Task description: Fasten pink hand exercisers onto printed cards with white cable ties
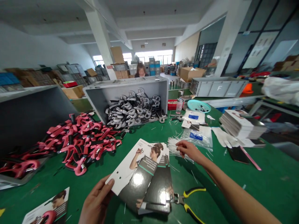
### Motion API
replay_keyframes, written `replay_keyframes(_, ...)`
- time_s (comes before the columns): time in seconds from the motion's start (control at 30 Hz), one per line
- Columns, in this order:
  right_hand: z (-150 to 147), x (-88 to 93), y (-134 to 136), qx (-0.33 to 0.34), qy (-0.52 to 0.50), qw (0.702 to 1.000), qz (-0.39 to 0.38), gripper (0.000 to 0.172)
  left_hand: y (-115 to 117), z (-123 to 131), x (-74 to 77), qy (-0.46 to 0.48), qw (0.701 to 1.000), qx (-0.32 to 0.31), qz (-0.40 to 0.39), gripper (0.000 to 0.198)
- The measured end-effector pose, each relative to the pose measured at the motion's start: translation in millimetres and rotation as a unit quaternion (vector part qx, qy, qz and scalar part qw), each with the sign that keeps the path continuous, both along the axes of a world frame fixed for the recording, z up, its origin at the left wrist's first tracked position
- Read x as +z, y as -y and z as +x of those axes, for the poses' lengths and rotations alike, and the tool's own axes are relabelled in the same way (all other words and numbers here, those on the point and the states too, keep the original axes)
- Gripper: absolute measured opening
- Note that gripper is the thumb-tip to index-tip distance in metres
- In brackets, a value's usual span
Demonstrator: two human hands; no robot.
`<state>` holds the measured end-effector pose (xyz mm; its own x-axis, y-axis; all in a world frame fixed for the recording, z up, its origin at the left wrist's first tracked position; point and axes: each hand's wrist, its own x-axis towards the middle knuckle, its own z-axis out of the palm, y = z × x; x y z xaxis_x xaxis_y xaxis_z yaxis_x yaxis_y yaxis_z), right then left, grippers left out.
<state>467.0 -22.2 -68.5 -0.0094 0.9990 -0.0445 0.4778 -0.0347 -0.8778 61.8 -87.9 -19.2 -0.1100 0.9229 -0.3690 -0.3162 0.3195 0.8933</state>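
L hand (96, 201) pinches the left edge of a fanned stack of printed cards (142, 177), its fingers closed on the card edges; the top card is white w/ two punched holes & a photo of a person squeezing a hand grip. The stack's lower end seems to rest on the green surface (257, 183), betw. both hands & closer to the L one. R hand (188, 150) sits just right of the stack, fingers curled at a bundle of white plastic ties (174, 147); they touch it, but can't tell if they're gripping it. Loose ties lie scattered around it. Yellow-&-black pliers (190, 199) lie just right of the stack, near its lower edge & below R hand. Further ahead, a tilted gray plastic crate (126, 84) holds a heap of gray hand grips (133, 109), some reaching its open side. To the left is a big pile of pink-&-black hand grips (79, 143). Another printed card (50, 207) lies at the lower left corner. On the right are clear plastic bags (197, 133), a white glove (223, 137), a tall stack of cards (241, 125) & a teal dish (198, 106). A person (140, 71) sits beyond the crate.
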Motion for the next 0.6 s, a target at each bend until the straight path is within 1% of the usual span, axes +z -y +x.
replay_keyframes(0.07,-1,7.9,3,-0.001,-0.056,0.998,0.003,0.026,-2,-6,-1.6,-0.012,1.000,-0.013,0.000,0.057)
replay_keyframes(0.17,-5,22.9,6,-0.005,-0.112,0.994,0.010,0.030,-4,-22,-2.6,-0.021,0.999,-0.047,0.006,0.055)
replay_keyframes(0.23,-10,36.8,6,-0.016,-0.140,0.990,0.029,0.032,-7,-33,-1.0,-0.022,0.997,-0.068,0.008,0.052)
replay_keyframes(0.33,-26,64.5,1,-0.031,-0.179,0.981,0.072,0.031,-13,-43,3.4,-0.025,0.996,-0.084,0.020,0.047)
replay_keyframes(0.4,-49,86.1,-1,-0.024,-0.207,0.972,0.105,0.027,-18,-44,5.7,-0.029,0.993,-0.103,0.046,0.043)
replay_keyframes(0.5,-101,115.9,1,0.012,-0.229,0.956,0.181,0.019,-28,-40,5.1,-0.031,0.986,-0.129,0.098,0.037)
replay_keyframes(0.57,-139,128.4,6,0.039,-0.204,0.952,0.225,0.014,-36,-37,1.6,-0.015,0.982,-0.147,0.114,0.036)
replay_keyframes(0.6,-156,131.3,9,0.052,-0.181,0.952,0.240,0.013,-39,-37,-0.6,-0.008,0.981,-0.155,0.119,0.036)
